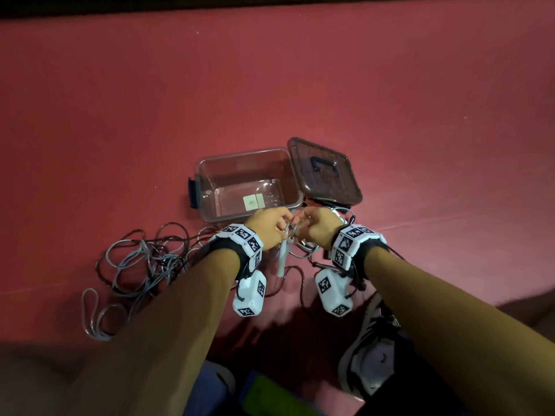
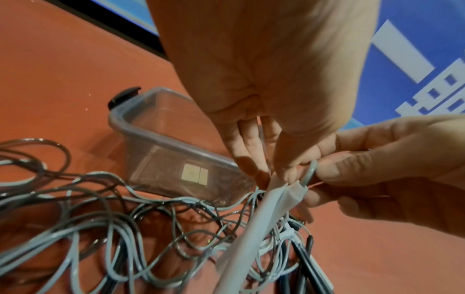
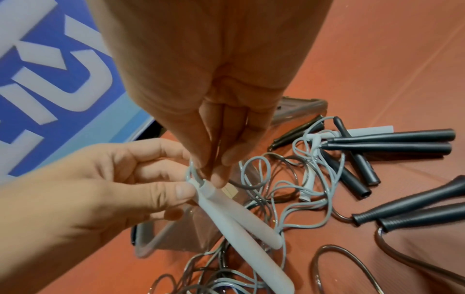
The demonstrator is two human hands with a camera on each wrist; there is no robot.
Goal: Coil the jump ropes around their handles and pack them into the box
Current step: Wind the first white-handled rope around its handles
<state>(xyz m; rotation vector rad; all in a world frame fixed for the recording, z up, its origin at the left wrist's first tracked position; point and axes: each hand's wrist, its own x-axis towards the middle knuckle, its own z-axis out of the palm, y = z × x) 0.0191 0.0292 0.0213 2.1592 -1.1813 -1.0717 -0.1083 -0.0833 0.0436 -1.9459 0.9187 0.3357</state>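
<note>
Two pale grey jump-rope handles (image 1: pixel 281 259) hang side by side in front of the clear box (image 1: pixel 240 154). My left hand (image 1: pixel 280 225) pinches their top ends (image 3: pixel 201 189) between thumb and fingers. My right hand (image 1: pixel 300 223) pinches the grey cord (image 2: pixel 311 169) where it leaves the handle tops. From there the cord runs down into a loose tangle of grey and dark cords (image 1: pixel 144 259) on the red mat to the left. The box stands open, holding only a small pale label (image 1: pixel 253 202).
The box's dark lid (image 1: pixel 324 172) leans against its right side. Several black handles (image 3: pixel 390 143) and more cord lie on the mat to the right. A shoe (image 1: pixel 369 355) rests near my right forearm. A blue banner (image 3: pixel 50 79) is behind.
</note>
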